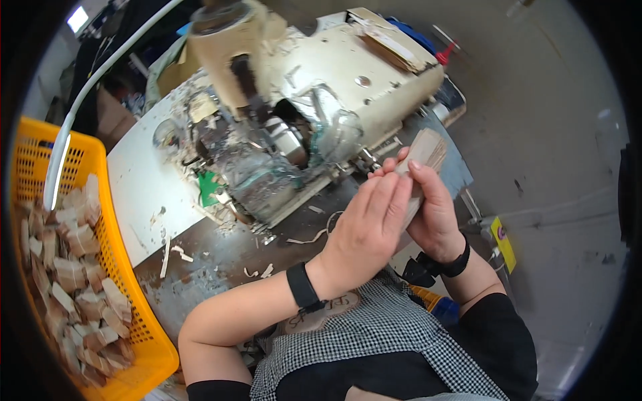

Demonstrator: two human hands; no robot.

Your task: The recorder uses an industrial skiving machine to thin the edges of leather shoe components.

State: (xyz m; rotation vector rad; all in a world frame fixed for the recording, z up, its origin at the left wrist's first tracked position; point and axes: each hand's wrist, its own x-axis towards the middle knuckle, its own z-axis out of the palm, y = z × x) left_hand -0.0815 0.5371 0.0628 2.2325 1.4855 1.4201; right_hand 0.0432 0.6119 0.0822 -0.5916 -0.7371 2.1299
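Note:
My left hand (370, 217) and my right hand (435, 217) are together in front of the machine, closed on one stack of thin beige pieces (428, 148). The stack is long and narrow, with many layers showing at its edge, and its upper end sticks out past my fingers. My right thumb presses on its face, while my left fingers lie along its side and cover much of it. Just beyond my hands stands a cream-coloured machine (401, 93) with a round metal wheel (289, 142) and scrap-covered parts around it. What the pieces are made of, I cannot tell.
At the left, a yellow plastic basket (127, 267) holds many bundles of beige pieces (83, 240). A white lamp arm (93, 77) curves over it. Scraps (180, 252) litter the worktable (140, 194). A yellow tag (503, 244) hangs to the right of my right wrist.

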